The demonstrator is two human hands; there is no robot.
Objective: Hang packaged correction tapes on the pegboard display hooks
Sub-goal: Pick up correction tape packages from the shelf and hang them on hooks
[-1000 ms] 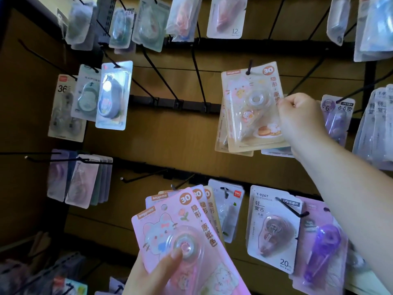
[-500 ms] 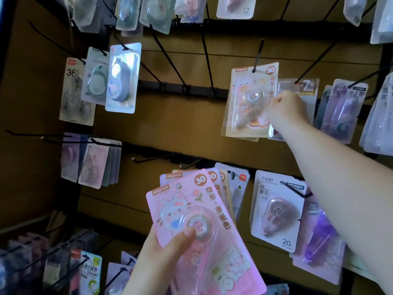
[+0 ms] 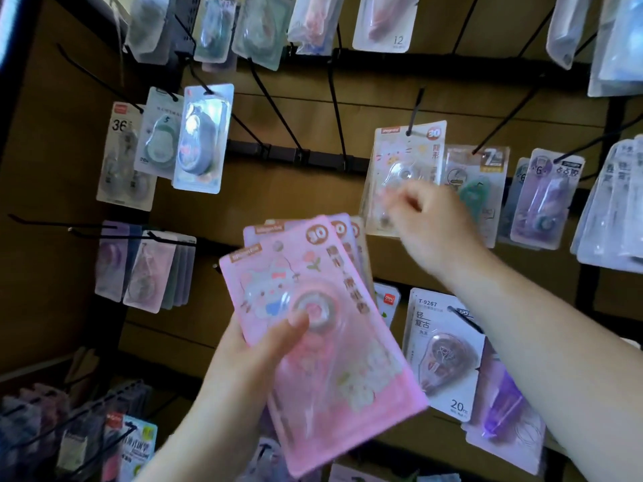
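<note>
My left hand (image 3: 250,356) grips a fanned stack of pink correction tape packs (image 3: 313,328) low in the middle, thumb on the clear blister of the front pack. A cream pack of the same kind (image 3: 407,147) hangs on a black hook (image 3: 415,109) of the brown pegboard (image 3: 278,210). My right hand (image 3: 431,227) is just below and in front of that hung pack, blurred, fingers loosely curled and holding nothing. It hides the lower part of the hung pack.
Other tape packs hang all round: a blue one (image 3: 203,140) upper left, a purple one (image 3: 546,200) at right, a white T-9267 pack (image 3: 442,353) lower right. Several bare black hooks (image 3: 334,109) jut out at upper middle. More goods (image 3: 80,440) fill the lower left.
My right hand let go of the cream pack, which now hangs on its hook, and drew back down and left. My left hand raised the pink stack toward the middle.
</note>
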